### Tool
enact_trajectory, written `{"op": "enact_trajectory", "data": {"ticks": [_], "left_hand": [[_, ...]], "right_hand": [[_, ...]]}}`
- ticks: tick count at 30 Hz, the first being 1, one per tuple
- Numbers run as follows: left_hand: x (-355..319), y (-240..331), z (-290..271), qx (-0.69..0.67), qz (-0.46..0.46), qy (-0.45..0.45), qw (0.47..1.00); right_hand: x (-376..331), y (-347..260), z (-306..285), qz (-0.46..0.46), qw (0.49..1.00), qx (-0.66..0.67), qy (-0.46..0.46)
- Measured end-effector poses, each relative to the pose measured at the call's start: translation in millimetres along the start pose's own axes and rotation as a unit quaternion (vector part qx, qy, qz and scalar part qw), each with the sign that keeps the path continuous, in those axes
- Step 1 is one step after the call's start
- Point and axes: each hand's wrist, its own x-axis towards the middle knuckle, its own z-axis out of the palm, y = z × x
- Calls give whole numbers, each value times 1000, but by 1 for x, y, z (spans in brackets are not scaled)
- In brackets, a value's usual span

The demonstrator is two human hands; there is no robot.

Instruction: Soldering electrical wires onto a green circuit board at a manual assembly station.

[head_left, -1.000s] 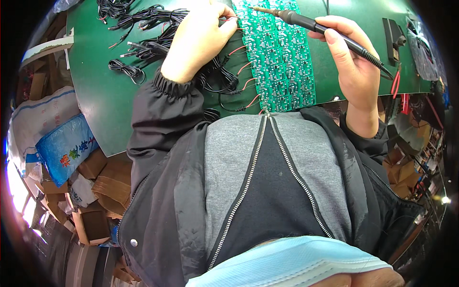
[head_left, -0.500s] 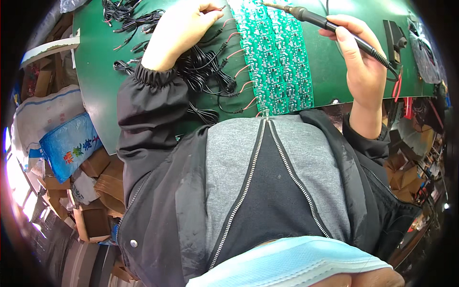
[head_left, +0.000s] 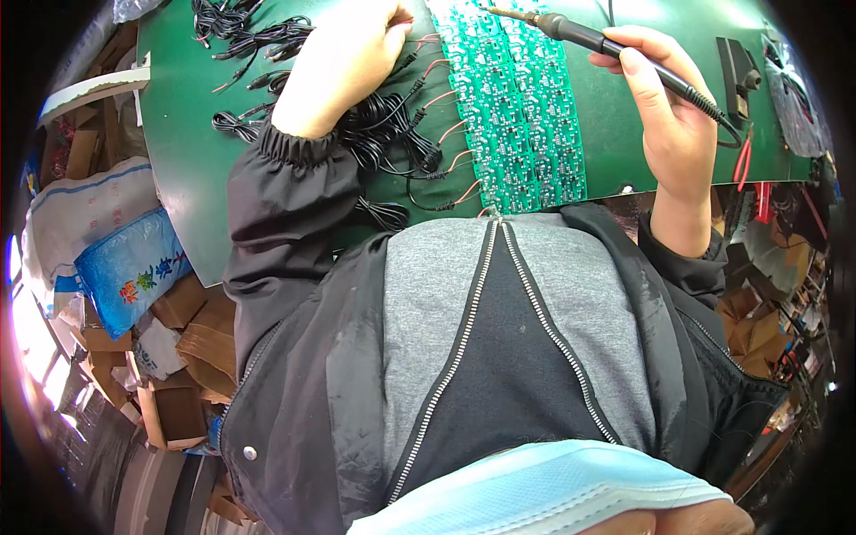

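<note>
My right hand (head_left: 673, 107) is wrapped round the black handle of a soldering iron (head_left: 580, 36). Its metal tip points left, over the top part of a panel of green circuit boards (head_left: 513, 125). At the upper left of the panel is my left hand (head_left: 361, 53), its fingers bent and pressed together; whatever is in them is hidden. Thin red wires (head_left: 452, 131) join the panel's left edge to black cables (head_left: 383, 129) with dark connectors. These cables lie bunched below and beside my left wrist.
More coiled black cables (head_left: 236, 31) lie at the upper left of the green table (head_left: 183, 134). A black stand-like piece (head_left: 736, 80) sits at the right, with a clear plastic bag (head_left: 794, 107) by the edge. Cardboard boxes (head_left: 201, 343) and a blue packet (head_left: 134, 272) are at the left.
My left hand has shifted slightly right and turned, its fingers curling so the thin wire end seen before is hidden. The soldering iron has moved slightly left.
</note>
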Motion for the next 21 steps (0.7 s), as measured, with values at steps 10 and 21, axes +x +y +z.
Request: {"op": "enact_trajectory", "data": {"ticks": [10,21], "left_hand": [[2,15,-33,13,69,-74,995],[11,0,9,-51,-33,37,997]], "right_hand": [[3,-2,2,-12,1000,10,-8],[7,0,6,-9,1000,1,-4]]}}
